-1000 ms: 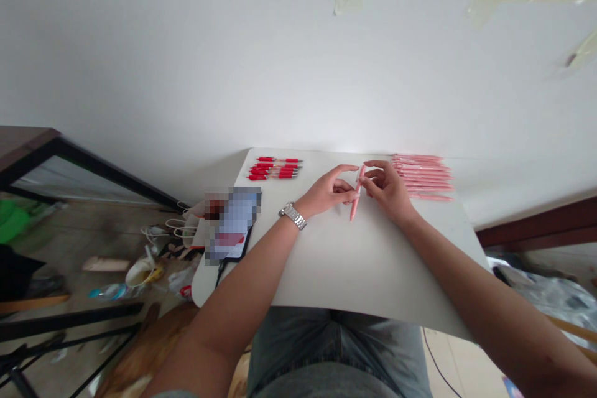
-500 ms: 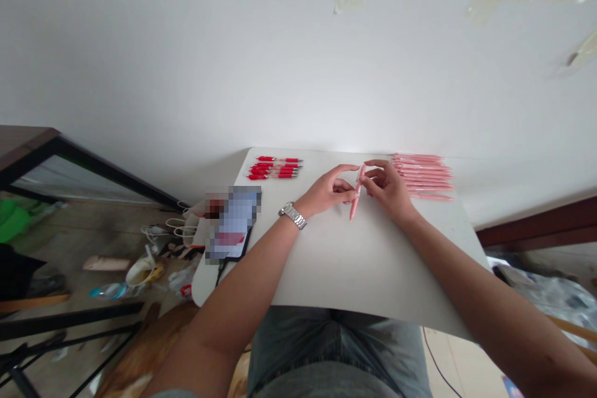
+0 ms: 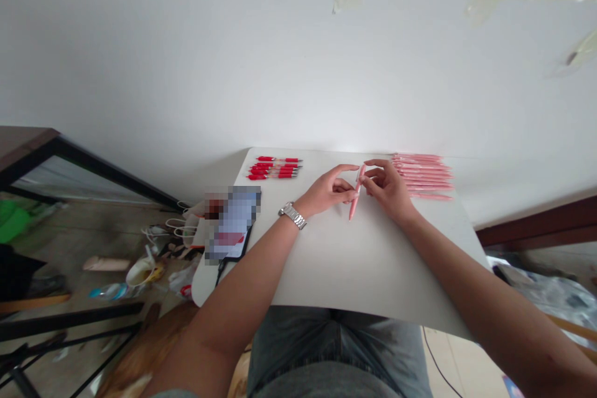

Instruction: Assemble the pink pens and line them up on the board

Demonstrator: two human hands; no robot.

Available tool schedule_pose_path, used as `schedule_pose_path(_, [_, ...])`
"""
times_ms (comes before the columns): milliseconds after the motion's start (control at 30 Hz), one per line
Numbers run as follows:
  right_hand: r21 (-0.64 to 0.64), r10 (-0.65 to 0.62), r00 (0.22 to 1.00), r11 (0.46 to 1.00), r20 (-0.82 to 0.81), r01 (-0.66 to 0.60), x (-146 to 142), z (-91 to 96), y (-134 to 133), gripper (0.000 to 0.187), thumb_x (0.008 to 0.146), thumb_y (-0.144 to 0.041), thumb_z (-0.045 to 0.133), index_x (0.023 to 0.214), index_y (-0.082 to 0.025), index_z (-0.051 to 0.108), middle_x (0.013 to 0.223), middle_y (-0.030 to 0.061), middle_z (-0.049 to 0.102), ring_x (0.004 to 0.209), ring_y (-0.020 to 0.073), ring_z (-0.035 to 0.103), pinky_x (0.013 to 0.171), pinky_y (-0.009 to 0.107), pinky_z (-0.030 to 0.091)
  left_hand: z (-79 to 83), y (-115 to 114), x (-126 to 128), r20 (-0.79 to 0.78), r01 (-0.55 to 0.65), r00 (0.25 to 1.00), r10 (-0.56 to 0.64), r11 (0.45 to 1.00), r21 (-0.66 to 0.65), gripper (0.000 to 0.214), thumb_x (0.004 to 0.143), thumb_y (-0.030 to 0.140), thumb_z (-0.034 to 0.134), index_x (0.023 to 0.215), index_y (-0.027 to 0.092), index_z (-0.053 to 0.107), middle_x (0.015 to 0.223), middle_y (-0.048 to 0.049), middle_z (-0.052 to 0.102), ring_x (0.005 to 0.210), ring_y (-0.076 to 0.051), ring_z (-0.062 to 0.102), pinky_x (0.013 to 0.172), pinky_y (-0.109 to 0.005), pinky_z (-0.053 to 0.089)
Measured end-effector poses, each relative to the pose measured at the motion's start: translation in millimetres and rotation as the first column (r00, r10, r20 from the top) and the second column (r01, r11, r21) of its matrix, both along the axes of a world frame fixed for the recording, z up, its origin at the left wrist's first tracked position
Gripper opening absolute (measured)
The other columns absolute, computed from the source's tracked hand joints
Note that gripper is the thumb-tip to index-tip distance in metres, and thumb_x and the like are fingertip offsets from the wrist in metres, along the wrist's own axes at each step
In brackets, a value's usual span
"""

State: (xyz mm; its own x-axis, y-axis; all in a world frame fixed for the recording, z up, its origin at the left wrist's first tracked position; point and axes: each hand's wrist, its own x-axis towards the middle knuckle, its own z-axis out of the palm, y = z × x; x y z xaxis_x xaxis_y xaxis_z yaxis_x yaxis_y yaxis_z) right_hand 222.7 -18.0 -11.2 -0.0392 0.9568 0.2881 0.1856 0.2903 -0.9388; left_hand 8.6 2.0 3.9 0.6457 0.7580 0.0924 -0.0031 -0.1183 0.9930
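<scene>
A pink pen (image 3: 354, 204) is held above the middle of the white table, tilted with its tip toward me. My left hand (image 3: 329, 190) pinches its lower barrel between thumb and finger, the index finger stretched toward the top end. On the upper part of the same pen, my right hand (image 3: 387, 188) grips from the right, its index finger at the top. Just beyond that hand lies a row of several pink pens (image 3: 426, 174). Several red pens (image 3: 277, 169) with clear middles lie side by side at the back left.
A phone (image 3: 233, 224), blurred out, leans at the left edge of the white table (image 3: 340, 267) with a cable. The wall (image 3: 298, 74) rises directly behind. On the floor at left are a cup (image 3: 140, 273), a plastic bottle (image 3: 109, 291) and a brown furry animal (image 3: 153, 354).
</scene>
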Motion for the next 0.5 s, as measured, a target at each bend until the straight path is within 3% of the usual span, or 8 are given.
schedule_pose_path(333, [0.003, 0.005, 1.0, 1.0, -0.002, -0.005, -0.2, -0.4, 0.4, 0.051, 0.084, -0.054, 0.078, 0.12, -0.026, 0.057, 0.088, 0.0008, 0.072, 0.061, 0.0131, 0.06, 0.057, 0.029, 0.05, 1.8, -0.2, -0.2, 0.003, 0.008, 1.0, -0.008, 1.0, -0.003, 0.069, 0.086, 0.034, 0.078, 0.147, 0.021, 0.048, 0.096, -0.0081, 0.076, 0.089, -0.019, 0.071, 0.082, -0.033, 0.053])
schedule_pose_path(500, [-0.005, -0.008, 1.0, 1.0, 0.008, 0.008, 0.7, -2.7, 0.9, 0.059, 0.083, -0.054, 0.08, 0.129, -0.027, 0.054, 0.09, 0.001, 0.072, 0.06, 0.0134, 0.06, 0.055, 0.029, 0.05, 1.3, 0.4, -0.2, 0.006, 0.001, 1.0, -0.001, 1.0, 0.003, 0.07, 0.087, 0.034, 0.078, 0.148, 0.02, 0.048, 0.095, -0.0083, 0.076, 0.088, -0.019, 0.071, 0.08, -0.031, 0.053])
